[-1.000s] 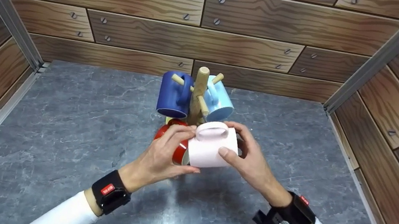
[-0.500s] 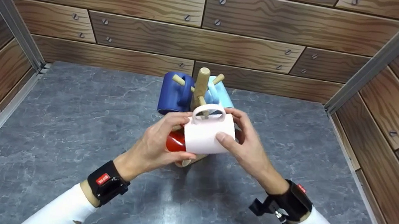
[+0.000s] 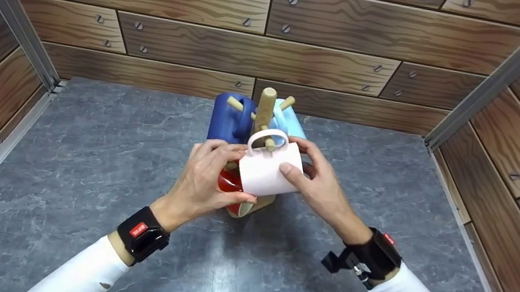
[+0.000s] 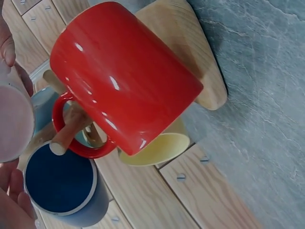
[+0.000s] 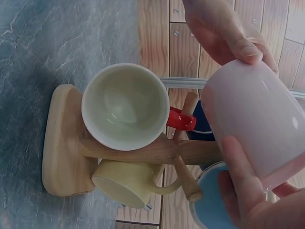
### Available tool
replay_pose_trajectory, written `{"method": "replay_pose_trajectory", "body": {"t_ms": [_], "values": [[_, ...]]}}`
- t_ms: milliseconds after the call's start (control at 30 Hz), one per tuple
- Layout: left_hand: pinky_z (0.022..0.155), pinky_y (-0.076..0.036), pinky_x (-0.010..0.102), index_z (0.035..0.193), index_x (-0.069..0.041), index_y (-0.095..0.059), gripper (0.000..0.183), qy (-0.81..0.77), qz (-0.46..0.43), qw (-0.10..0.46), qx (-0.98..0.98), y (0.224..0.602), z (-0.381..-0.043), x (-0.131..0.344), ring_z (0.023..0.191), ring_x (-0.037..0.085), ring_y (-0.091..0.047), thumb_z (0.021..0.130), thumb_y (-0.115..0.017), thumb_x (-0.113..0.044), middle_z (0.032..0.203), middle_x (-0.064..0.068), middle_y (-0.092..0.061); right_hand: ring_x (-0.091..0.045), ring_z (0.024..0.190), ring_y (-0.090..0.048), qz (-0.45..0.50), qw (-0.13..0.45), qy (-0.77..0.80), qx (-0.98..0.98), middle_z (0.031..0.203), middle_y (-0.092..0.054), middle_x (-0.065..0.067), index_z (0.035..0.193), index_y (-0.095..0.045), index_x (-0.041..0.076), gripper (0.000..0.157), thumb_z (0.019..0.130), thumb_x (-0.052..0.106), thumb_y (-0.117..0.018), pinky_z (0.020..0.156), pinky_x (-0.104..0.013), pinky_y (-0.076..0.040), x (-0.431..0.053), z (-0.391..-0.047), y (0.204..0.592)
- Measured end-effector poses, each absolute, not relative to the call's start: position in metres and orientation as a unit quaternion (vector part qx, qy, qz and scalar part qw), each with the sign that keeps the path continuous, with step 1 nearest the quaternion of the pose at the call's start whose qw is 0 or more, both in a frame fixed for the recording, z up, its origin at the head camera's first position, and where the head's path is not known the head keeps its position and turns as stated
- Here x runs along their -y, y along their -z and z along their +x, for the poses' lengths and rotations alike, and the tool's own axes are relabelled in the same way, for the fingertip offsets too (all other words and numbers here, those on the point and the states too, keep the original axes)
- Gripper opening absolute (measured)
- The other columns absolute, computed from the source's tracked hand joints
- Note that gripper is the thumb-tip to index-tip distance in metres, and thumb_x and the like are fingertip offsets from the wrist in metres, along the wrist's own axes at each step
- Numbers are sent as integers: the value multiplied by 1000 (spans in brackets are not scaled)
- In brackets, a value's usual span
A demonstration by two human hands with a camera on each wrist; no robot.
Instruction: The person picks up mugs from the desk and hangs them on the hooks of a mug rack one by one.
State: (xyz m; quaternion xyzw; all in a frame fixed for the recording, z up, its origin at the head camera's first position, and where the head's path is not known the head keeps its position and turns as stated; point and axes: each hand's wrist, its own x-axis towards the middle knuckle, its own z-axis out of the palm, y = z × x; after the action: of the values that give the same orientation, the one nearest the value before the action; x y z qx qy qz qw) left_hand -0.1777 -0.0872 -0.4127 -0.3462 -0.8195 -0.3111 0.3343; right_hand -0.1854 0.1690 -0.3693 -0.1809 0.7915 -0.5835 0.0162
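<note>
Both hands hold a pink mug [image 3: 269, 169] on its side, its handle upward. My right hand [image 3: 326, 188] grips the base end, thumb on the near side. My left hand [image 3: 205, 171] holds the rim end between thumb and fingers. The handle loop surrounds the tip of a wooden peg [image 3: 269, 144] in the head view; whether the peg passes through it I cannot tell. The peg belongs to a mug tree [image 3: 267, 105]. Below hangs a red mug [image 4: 124, 76], its handle around another peg. In the right wrist view the left thumb presses the pink mug's rim end.
A dark blue mug [image 3: 226, 120] hangs at the back left, a light blue mug [image 3: 294, 125] at the back right. Lower down hangs a yellow mug [image 5: 124, 181] above the wooden base [image 5: 66, 138]. The tree stands on a grey marbled surface [image 3: 116, 159] between plank-patterned walls.
The pink mug has moved up and away from me toward the mug tree, both hands with it. Its handle, earlier below the front peg, now surrounds the peg's tip in view.
</note>
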Motion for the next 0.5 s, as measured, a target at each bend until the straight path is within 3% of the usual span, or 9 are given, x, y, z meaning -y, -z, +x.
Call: {"method": "replay_pose_trajectory", "body": {"t_ms": [500], "values": [[91,-46,43,129,-7,-60,80,307,-337,351,818,424,-177,84,116,27,-56,74,-88,-59,134,9,-65,-37,115,-66,-178,8,585,-791,141,-49,-16,153,-45,15,62,98,26,-70,83,-45,-59,-168,-188,376]]}}
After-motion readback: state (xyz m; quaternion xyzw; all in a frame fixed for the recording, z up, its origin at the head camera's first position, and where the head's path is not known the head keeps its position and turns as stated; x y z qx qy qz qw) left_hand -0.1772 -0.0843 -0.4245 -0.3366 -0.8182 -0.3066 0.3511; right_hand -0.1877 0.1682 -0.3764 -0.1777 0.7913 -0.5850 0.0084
